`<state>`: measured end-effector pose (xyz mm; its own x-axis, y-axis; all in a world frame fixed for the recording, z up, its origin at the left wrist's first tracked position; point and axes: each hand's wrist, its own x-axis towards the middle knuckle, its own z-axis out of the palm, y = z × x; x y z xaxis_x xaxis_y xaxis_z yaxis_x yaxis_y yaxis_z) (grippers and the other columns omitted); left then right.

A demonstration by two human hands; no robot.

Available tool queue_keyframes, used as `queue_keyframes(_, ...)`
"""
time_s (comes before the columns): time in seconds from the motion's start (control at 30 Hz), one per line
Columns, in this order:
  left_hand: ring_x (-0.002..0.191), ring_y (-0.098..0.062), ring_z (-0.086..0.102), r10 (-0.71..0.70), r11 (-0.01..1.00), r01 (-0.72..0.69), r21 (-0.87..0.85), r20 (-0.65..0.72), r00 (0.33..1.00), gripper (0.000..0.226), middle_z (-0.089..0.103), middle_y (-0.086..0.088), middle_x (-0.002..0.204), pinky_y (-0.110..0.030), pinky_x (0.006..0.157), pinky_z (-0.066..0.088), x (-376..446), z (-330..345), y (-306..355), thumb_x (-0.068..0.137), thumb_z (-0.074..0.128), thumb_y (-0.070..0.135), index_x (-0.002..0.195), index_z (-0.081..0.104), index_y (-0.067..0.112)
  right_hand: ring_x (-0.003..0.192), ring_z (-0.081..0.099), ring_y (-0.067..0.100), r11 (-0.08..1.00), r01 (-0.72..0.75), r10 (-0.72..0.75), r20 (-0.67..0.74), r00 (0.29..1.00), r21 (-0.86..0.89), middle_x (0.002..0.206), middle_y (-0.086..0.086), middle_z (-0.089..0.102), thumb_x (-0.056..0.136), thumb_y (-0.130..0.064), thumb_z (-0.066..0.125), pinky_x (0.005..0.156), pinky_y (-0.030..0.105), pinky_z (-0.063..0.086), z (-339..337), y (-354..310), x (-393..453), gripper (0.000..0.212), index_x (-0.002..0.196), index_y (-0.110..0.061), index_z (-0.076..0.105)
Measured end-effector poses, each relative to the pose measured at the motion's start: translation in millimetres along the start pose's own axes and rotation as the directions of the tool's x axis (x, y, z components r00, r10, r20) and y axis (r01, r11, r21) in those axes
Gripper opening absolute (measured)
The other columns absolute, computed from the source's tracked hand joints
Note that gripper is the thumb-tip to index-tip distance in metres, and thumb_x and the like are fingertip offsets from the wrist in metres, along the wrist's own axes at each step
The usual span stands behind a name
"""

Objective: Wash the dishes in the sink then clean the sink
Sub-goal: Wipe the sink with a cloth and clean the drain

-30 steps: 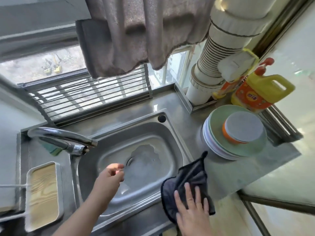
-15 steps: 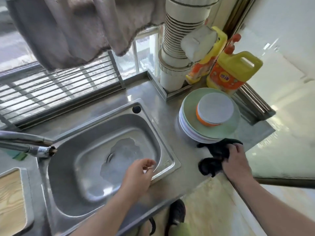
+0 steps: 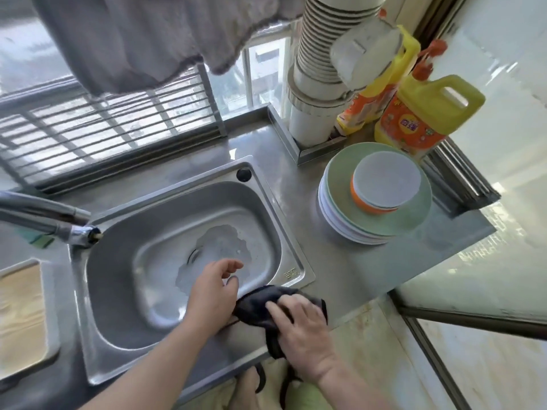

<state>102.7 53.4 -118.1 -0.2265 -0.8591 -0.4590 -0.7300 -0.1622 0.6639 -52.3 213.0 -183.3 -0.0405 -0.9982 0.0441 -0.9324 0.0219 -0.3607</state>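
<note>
The steel sink point(image 3: 124, 261) holds no dishes, only a shallow patch of water around the drain point(image 3: 194, 255). A dark cloth point(image 3: 254, 306) lies on the sink's front right rim. My right hand point(image 3: 299, 329) presses flat on the cloth, fingers straight. My left hand point(image 3: 216, 291) hovers over the basin beside the cloth, fingers loosely curled, holding nothing. A stack of plates point(image 3: 334, 190) with an orange-rimmed bowl point(image 3: 381, 184) upside down on top stands on the counter at the right.
The faucet point(image 3: 53, 220) reaches in from the left. Two yellow detergent bottles point(image 3: 420, 119) and a white ribbed pipe point(image 3: 319, 84) stand at the back right. A grey towel point(image 3: 142, 39) hangs overhead. A wooden board point(image 3: 20, 318) lies at the left. The counter edge drops off at the front.
My right hand slid the dark cloth left along the counter, from near the plates to the sink's front rim. My left hand stayed over the basin. The view shifted slightly.
</note>
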Motion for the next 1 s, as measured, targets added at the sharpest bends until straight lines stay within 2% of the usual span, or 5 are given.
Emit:
queue_keyframes(0.3, 0.1, -0.002, 0.062, -0.113, 0.987, 0.095, -0.126, -0.141, 0.984, 0.035, 0.07, 0.016, 0.108, -0.031, 0.089, 0.049, -13, -45, -45, 0.096, 0.058, 0.007, 0.102, 0.069, 0.039, 0.091, 0.057, 0.035, 0.977, 0.031, -0.023, 0.04, 0.999, -0.212, 0.099, 0.004, 0.064, 0.083, -0.03, 0.06, 0.068, 0.044, 0.049, -32, 37, 78, 0.018, 0.092, -0.017, 0.07)
queue_keyframes(0.5, 0.098, -0.004, 0.064, -0.172, 0.976, 0.132, -0.171, -0.246, 0.954, 0.035, 0.071, 0.013, 0.106, -0.026, 0.086, 0.045, -22, -72, -69, 0.093, 0.06, 0.004, 0.104, 0.073, 0.034, 0.124, 0.058, 0.032, 0.967, 0.255, -0.253, 0.226, 0.941, 0.021, 0.133, 0.002, 0.06, 0.084, -0.027, 0.049, 0.106, 0.044, 0.041, 39, -107, 51, 0.052, 0.133, -0.015, 0.063)
queue_keyframes(0.63, 0.098, -0.004, 0.064, -0.215, 0.966, 0.157, -0.206, -0.299, 0.93, 0.036, 0.07, 0.012, 0.108, -0.035, 0.09, 0.052, -27, -90, -89, 0.093, 0.06, 0.006, 0.104, 0.072, 0.038, 0.119, 0.054, 0.028, 0.893, 0.415, -0.45, 0.307, 0.838, 0.175, 0.133, -0.004, 0.051, 0.082, -0.028, 0.062, 0.096, 0.038, 0.05, 53, -165, 75, 0.054, 0.135, -0.021, 0.052)
queue_keyframes(0.8, 0.094, -0.006, 0.065, -0.245, 0.952, 0.162, -0.26, -0.331, 0.911, 0.03, 0.069, 0.008, 0.106, -0.033, 0.084, 0.055, -36, -117, -111, 0.095, 0.061, 0.009, 0.101, 0.071, 0.037, 0.095, 0.057, 0.025, 0.908, 0.378, -0.416, 0.299, 0.859, 0.18, 0.103, -0.002, 0.059, 0.078, -0.018, 0.063, 0.083, 0.041, 0.051, 25, -78, 80, 0.028, 0.107, -0.019, 0.062)
queue_keyframes(1.0, 0.093, 0.001, 0.064, -0.286, 0.938, 0.18, -0.298, -0.367, 0.885, 0.026, 0.072, 0.015, 0.101, -0.02, 0.082, 0.048, -52, -150, -133, 0.096, 0.064, 0.015, 0.1, 0.072, 0.039, 0.137, 0.052, 0.038, 0.936, 0.335, -0.266, 0.404, 0.875, -0.108, 0.143, 0.006, 0.06, 0.08, -0.027, 0.054, 0.115, 0.046, 0.029, -19, 11, 72, 0.053, 0.131, -0.017, 0.053)
